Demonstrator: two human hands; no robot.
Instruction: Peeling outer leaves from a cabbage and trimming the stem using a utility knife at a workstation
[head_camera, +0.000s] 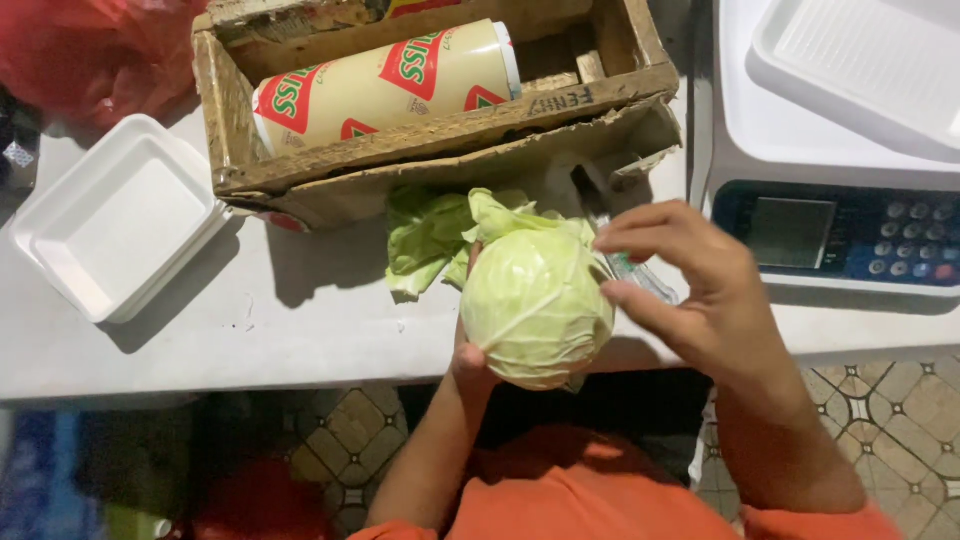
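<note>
At frame centre, the left hand cupped a cabbage from beneath, steadying it over the bench; the right hand hovered beside it, open and empty, above loose leaves.

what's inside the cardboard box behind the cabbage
A big roll of film with red and green print lies slantwise inside the cardboard box. The roll and the box walls hide the bottom.

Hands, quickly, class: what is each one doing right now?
Left hand: closed under the cabbage, holding it.
Right hand: open, fingers at the cabbage's side, holding nothing.
</note>
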